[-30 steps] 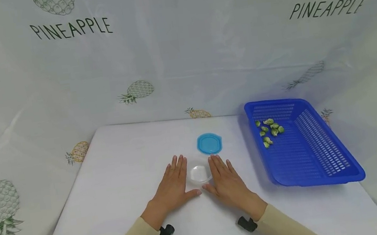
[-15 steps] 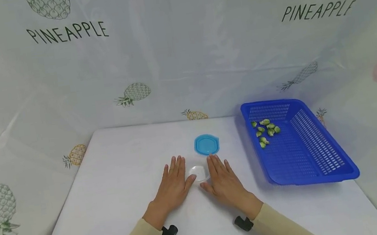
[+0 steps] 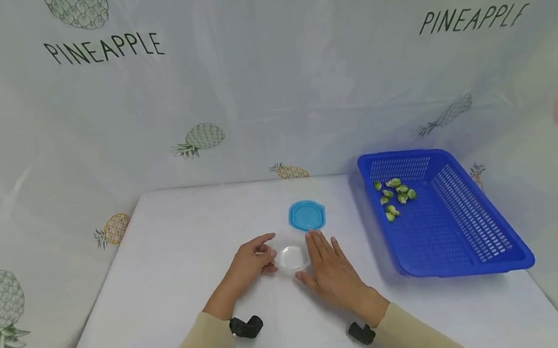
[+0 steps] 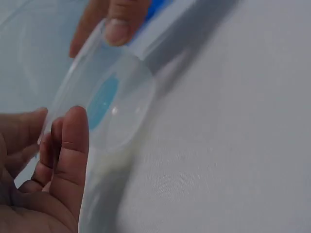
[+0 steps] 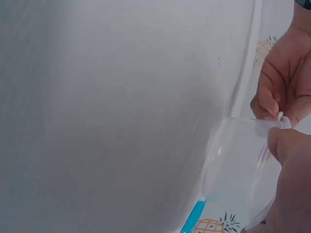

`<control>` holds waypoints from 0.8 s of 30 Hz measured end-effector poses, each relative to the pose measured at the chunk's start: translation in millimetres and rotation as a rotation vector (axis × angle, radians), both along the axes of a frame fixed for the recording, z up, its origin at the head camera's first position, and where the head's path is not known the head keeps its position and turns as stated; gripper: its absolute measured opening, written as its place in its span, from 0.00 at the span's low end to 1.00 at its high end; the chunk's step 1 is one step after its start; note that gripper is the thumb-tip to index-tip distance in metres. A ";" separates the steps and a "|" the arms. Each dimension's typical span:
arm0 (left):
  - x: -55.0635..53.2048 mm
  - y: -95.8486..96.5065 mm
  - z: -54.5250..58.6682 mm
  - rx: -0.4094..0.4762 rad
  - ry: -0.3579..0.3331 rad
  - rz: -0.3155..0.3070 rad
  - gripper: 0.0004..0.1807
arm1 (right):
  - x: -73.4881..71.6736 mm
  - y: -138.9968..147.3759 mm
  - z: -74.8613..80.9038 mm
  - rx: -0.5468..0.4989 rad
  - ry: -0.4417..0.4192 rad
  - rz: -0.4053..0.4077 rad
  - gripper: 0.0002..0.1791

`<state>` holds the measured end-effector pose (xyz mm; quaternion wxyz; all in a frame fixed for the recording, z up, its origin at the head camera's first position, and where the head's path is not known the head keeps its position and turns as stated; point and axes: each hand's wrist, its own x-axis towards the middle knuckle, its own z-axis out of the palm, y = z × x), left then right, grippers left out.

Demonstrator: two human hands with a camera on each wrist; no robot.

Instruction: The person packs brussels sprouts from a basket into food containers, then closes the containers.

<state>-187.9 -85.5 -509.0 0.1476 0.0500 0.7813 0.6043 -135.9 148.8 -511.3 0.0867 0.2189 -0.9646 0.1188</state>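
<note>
Looks early: lid (image 3: 307,215) off, sprouts (image 3: 402,197) in basket (image 3: 440,235) by right edge of surface (image 3: 201,225). Touching tub (image 3: 292,258) with straight-fingered right hand (image 3: 334,269); curling left hand (image 3: 246,260) beside it, can't tell if gripping.

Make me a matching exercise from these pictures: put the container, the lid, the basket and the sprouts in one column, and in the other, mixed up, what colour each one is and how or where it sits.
Column one
1. container
2. lid
3. basket
4. sprouts

Column two
A. deep blue and perforated
B. green, gathered along the basket's left side
C. clear, between the left hand and the right hand
D. light blue, lying just beyond the container

Right pairs: 1-C, 2-D, 3-A, 4-B.
</note>
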 end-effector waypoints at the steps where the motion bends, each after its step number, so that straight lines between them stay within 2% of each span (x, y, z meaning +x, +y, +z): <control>1: -2.4 -0.5 0.2 0.081 -0.062 0.017 0.29 | -1.6 0.0 1.0 -0.003 0.003 0.004 0.50; 5: -6.6 -1.3 -2.9 0.257 -0.178 0.066 0.30 | -5.6 -0.9 3.4 -0.015 -0.029 0.000 0.51; 9: -3.9 -1.2 -7.7 0.328 -0.216 0.104 0.29 | -4.7 -1.4 0.9 -0.027 -0.052 0.009 0.52; 16: -5.8 0.4 -5.7 0.349 -0.210 0.126 0.27 | -4.5 -0.3 -3.9 -0.037 -0.011 0.008 0.51; 24: -5.5 3.0 -5.7 0.351 -0.226 0.153 0.25 | -6.0 2.1 -5.4 -0.019 -0.038 0.005 0.51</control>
